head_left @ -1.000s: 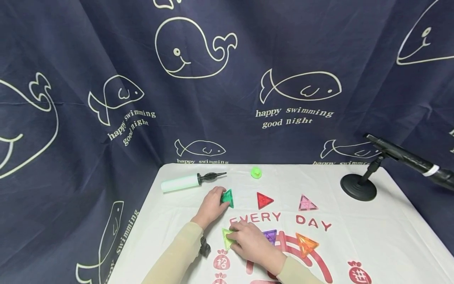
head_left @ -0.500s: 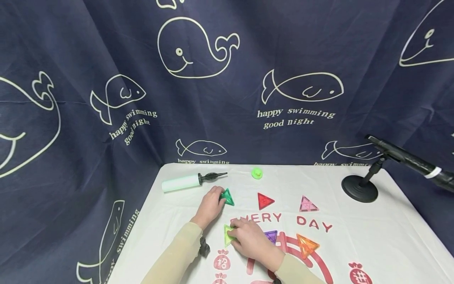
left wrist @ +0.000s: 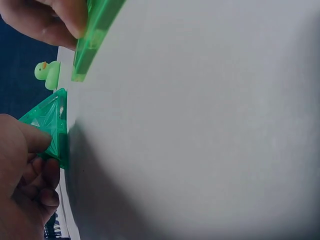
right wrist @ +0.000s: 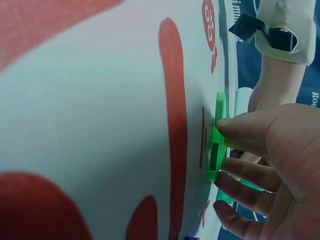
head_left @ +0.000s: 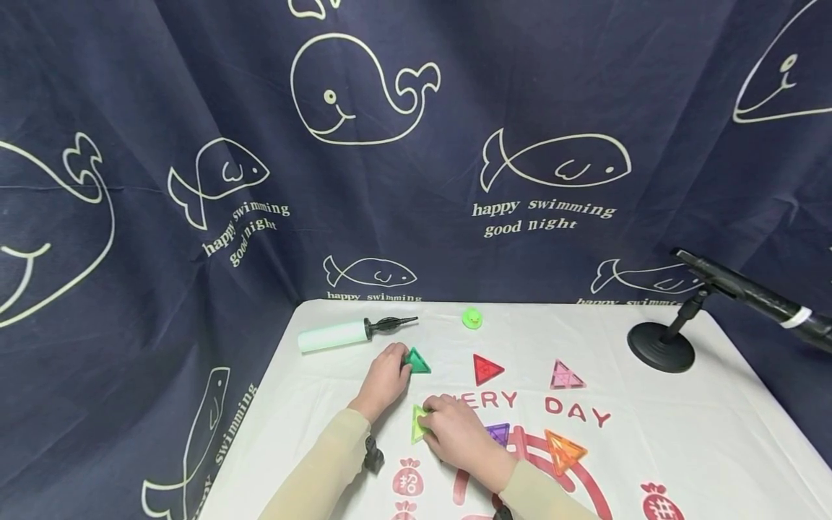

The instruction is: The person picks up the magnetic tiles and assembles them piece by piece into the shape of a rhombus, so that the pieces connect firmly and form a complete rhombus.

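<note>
In the head view my left hand (head_left: 385, 379) holds a green triangular magnetic tile (head_left: 419, 361) by its left side. The left wrist view has the thumb on the face of this green tile (left wrist: 57, 117), fingers curled behind it. Nearer to me, my right hand (head_left: 461, 437) pinches a yellow-green triangular magnetic tile (head_left: 417, 426) between thumb and fingers. That yellow-green tile (right wrist: 218, 112) appears edge-on in the right wrist view, with a shadow beside it. The two held tiles are apart. My right fingers cover part of the yellow-green one.
A red tile (head_left: 486, 369), a pink tile (head_left: 567, 375), an orange tile (head_left: 564, 452) and a partly covered purple tile (head_left: 499, 433) lie on the white printed tablecloth (head_left: 650, 419). Farther back are a hand pump (head_left: 334, 336), a green duck toy (head_left: 472, 318) and a black stand (head_left: 661, 347).
The green tile has turned in my left hand, so that one point now faces away from me. My right hand has moved the yellow-green tile slightly away from me, closer to the green one.
</note>
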`<state>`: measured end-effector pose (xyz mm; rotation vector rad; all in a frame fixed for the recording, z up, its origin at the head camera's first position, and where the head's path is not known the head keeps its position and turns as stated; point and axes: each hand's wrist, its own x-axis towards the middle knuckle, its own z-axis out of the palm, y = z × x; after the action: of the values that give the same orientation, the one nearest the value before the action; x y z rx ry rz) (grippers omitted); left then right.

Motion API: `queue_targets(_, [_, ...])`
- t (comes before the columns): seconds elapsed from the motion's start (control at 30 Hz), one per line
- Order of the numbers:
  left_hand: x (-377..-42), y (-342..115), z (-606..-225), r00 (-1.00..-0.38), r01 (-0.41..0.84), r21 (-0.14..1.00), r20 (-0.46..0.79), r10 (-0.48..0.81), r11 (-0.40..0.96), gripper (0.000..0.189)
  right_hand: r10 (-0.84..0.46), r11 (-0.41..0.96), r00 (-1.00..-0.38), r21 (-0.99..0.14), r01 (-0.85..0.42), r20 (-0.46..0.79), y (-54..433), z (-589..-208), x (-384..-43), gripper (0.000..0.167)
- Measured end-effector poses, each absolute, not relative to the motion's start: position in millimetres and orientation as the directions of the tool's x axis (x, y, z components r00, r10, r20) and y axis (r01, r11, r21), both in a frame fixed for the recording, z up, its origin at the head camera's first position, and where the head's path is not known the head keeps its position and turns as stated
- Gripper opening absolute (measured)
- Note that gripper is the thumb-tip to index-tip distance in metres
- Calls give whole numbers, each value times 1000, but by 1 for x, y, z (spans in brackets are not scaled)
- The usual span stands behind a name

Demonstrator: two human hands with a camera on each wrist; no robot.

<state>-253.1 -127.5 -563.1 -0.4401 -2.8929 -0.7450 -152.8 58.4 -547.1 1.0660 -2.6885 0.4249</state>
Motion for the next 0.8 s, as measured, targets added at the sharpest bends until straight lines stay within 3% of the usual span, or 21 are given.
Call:
queue_targets(0.53, [-251,-128,-561,-951,308,442,176,255,843,11,-604,742,-746,-144,-655,280,54,-544,-164,15])
queue_targets(0.8, [-248,-127,-562,-937,343,381,206,283,858,13,-586,747,-755,-165,-644,295,53,-542,-172,14])
